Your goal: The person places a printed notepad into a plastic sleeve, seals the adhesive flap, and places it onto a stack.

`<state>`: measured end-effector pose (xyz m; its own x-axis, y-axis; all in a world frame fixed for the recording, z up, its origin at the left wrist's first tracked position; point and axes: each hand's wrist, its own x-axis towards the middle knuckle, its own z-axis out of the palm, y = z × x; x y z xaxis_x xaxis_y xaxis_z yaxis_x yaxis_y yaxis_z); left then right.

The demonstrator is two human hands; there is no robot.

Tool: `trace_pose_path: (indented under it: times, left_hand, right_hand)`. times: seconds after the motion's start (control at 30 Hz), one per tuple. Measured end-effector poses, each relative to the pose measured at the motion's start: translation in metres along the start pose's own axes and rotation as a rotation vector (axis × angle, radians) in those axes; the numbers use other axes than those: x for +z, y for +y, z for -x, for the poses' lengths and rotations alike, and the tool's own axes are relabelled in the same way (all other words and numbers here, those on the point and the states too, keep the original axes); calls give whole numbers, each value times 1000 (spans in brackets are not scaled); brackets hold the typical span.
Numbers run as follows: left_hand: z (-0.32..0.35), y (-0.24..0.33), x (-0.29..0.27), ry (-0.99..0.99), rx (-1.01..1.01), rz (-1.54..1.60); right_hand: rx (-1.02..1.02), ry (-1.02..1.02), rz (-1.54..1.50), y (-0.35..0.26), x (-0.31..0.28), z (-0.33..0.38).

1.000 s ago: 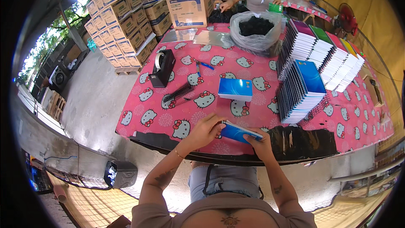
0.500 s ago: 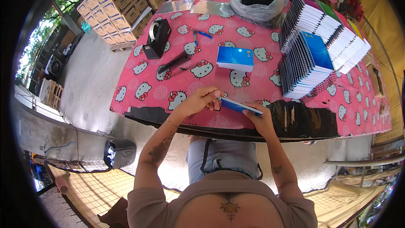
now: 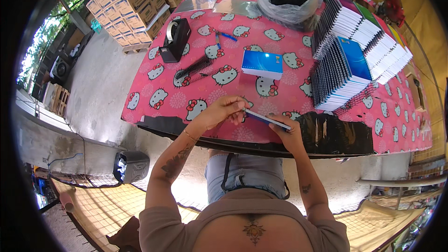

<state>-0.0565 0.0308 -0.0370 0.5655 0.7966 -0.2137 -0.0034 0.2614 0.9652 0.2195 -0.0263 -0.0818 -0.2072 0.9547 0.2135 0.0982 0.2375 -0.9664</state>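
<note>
Over the front edge of the table, my right hand (image 3: 288, 132) grips a thin blue-covered notebook (image 3: 267, 120) by its right end, with its white page edge turned up. My left hand (image 3: 228, 111) is at the notebook's other end, thumb and fingertips pinched together. What they pinch is too small to make out. Beyond my hands lies a small stack of blue notebooks (image 3: 262, 62). Several loose black spiral coils (image 3: 196, 68) lie to the left of that stack.
Tall stacks of spiral-bound notebooks (image 3: 343, 72) stand at the right. A black tape dispenser (image 3: 176, 42) and blue pens (image 3: 228, 36) lie at the left. At the back are a plastic bag of black coils (image 3: 287, 2) and cartons (image 3: 123, 0). A pink patterned cloth (image 3: 158, 81) covers the table.
The notebook has tilted in my right hand, so less of its blue cover and more of its white page edge shows. My left hand stays pinched at its end.
</note>
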Motion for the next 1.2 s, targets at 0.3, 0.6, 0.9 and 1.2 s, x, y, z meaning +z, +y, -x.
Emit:
trace_pose_path:
  times: [0.3,0.6,0.9,1.2]
  left_hand:
    - [3,9,12,140,462,-752]
    - [-5,19,2,-68,165,-411]
    - [-4,10,13,110,538,-926]
    - [-4,14,29,369,858,-1212]
  right_hand:
    - [78,50,-16,3,3,-2]
    - [95,21,-57,-8,0,-2]
    - [88,63,-77,-4,3,-1]
    - [101,141,-113,-6,12,0]
